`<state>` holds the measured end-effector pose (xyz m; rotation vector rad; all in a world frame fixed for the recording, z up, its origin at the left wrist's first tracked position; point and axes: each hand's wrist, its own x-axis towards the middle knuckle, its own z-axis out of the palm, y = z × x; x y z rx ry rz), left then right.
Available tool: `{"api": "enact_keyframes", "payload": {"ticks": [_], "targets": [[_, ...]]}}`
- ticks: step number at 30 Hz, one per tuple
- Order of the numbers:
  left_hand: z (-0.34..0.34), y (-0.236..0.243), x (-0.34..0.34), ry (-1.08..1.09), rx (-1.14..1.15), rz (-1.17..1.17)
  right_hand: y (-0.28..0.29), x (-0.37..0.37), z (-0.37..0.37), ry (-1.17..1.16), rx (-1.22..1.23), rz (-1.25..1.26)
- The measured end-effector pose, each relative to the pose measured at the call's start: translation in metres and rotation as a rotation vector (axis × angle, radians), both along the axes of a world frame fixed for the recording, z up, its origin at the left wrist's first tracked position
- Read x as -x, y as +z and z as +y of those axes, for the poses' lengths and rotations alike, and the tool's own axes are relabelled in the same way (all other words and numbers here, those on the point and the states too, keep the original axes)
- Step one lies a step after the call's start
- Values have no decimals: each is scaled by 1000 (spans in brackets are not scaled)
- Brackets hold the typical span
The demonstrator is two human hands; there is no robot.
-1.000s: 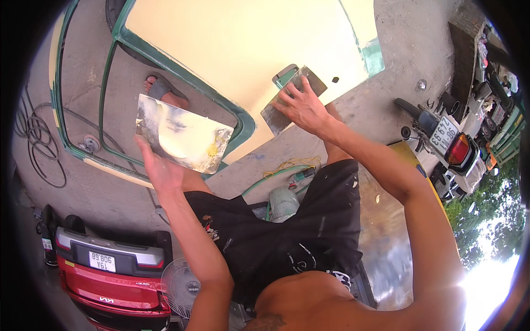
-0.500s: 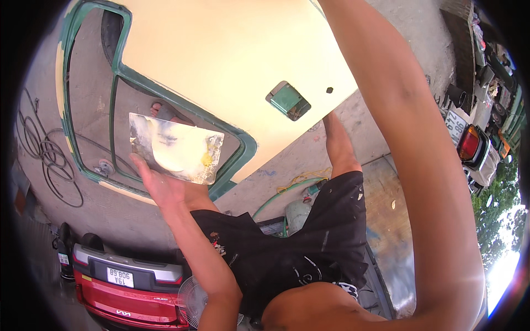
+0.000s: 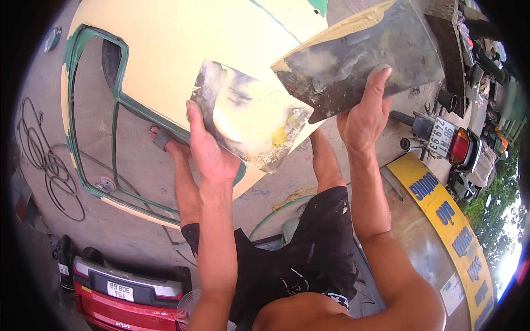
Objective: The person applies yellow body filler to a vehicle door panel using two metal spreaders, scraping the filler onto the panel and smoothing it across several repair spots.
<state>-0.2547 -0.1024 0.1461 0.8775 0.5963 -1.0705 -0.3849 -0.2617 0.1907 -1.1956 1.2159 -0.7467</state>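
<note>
My left hand (image 3: 214,154) grips a thin rectangular plate (image 3: 243,113) by its near left edge, thumb on top. Cream filler paste and a yellow smear cover its face. My right hand (image 3: 367,118) clasps a wide dark putty spreader (image 3: 353,63), thumb across its face; cream paste lines its far edge. The spreader's lower left corner is close beside the plate; whether they touch I cannot tell. Beneath both lies a large cream vehicle door panel (image 3: 182,47) with green-edged window openings. The recessed handle opening seen earlier is hidden behind the plate and spreader.
A coiled dark hose (image 3: 52,171) lies on the floor at left. A red car (image 3: 138,298) and a fan (image 3: 187,306) are at lower left. A motorbike (image 3: 436,138) and yellow signboard (image 3: 450,220) stand at right. A green hose (image 3: 268,220) runs near my legs.
My right hand, out of view before, has come back from beyond the upper edge with the spreader, beside the plate. My left hand has moved right and up with the plate, tilting it.
</note>
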Motion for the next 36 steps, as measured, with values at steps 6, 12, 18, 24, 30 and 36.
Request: {"api": "enact_keyframes", "payload": {"ticks": [6, 12, 18, 24, 30, 36], "targets": [[-47, 24, 20, -151, 37, -84, 46, 23, 2, -58, -54, -82], [-72, 48, 0, -344, 47, -358, 77, 74, -26, 884, -168, 375], [-70, 76, 17, -265, 188, -35, 36, 120, -53, 550, -369, 297], [-73, 90, 130, -340, 121, 440, -14, 80, -19, -164, -669, -328], [-21, 41, 1, 156, 581, 403, 12, 64, 27, 520, -616, -37], [-11, 71, -8, 181, 812, 574, 28, 53, 29, 373, -657, -126]]}}
